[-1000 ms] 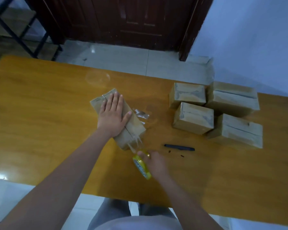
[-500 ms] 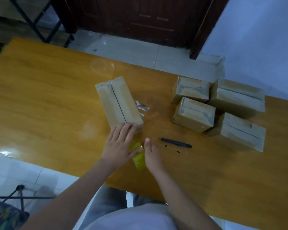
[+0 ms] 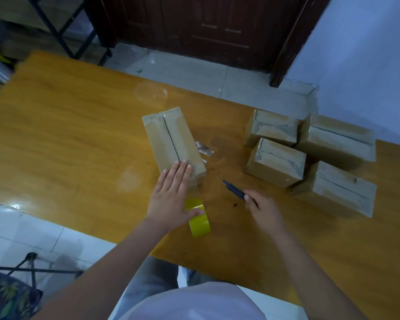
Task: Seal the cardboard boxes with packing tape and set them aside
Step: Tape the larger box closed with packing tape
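Five cardboard boxes sit on the orange wooden surface (image 3: 67, 135). Four of them form a tight cluster (image 3: 310, 158) at the right of the frame, their tops glossy with tape, which suggests they are finished and parked out of the working area. The fifth, a long box (image 3: 171, 139), lies near the centre of the frame with its flap seam running lengthwise toward the person.

The left hand (image 3: 171, 199) lies flat and open, fingers straight: the fingertips press on the near end of the long box while the thumb rests against the yellow tape roll (image 3: 198, 217) just below it. A clear strip appears to run from the roll up onto the box end, so this hand seems to be pinning the tape down and keeping the roll from drifting, holding the strip taut for a cut.

The right hand (image 3: 261, 204), lower centre-right, is curled around a dark slim cutter (image 3: 234, 189), whose tip points up and left toward the gap between box and roll. Probably it is there to sever the tape; whether a blade is out cannot be made out.

A crumpled scrap of clear tape (image 3: 203, 148) lies on the surface just right of the long box, likely discarded waste.
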`<state>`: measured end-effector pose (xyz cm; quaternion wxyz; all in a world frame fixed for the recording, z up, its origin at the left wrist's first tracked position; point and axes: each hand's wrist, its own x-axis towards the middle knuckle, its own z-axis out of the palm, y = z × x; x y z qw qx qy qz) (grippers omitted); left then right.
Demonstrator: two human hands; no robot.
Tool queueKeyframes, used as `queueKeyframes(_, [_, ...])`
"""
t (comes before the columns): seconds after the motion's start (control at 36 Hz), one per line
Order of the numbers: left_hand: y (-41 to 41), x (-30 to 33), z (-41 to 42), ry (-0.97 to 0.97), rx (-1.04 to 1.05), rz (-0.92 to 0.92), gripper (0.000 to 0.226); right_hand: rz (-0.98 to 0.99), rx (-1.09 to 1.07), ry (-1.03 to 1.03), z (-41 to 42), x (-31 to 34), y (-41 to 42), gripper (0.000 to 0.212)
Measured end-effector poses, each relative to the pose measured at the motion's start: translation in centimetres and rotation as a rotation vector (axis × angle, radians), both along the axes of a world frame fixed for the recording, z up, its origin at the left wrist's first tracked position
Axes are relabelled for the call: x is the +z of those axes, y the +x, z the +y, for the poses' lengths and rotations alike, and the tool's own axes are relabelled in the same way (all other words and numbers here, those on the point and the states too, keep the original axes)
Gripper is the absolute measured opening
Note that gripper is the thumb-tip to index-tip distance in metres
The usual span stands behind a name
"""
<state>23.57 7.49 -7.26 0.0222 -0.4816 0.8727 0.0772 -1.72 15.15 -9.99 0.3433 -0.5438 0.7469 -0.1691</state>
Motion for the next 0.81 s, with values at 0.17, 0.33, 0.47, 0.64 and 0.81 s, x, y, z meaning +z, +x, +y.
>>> queueKeyframes(0.17, [0.0,-0.2,0.0,-0.006,0.0,-0.009,0.112,-0.266,-0.048,-0.095,-0.1,3.7,2.1,0.02])
queueKeyframes(0.33, [0.0,-0.3,0.1,-0.003,0.011,-0.006,0.113,-0.118,0.065,-0.171,-0.2,4.0,3.1,0.015])
queueKeyframes(0.47, [0.0,-0.5,0.0,0.003,0.009,0.008,0.113,0.325,0.34,-0.508,-0.5,3.5,3.6,0.024])
queueKeyframes(0.64, [0.0,-0.7,0.1,-0.006,0.007,0.017,0.111,0.457,0.289,-0.505,-1.4,2.3,4.0,0.018])
queueKeyframes(0.81, [-0.1,-0.9,0.1,-0.027,0.006,0.026,0.112,0.509,0.071,-0.143,-0.6,-1.3,2.2,0.016])
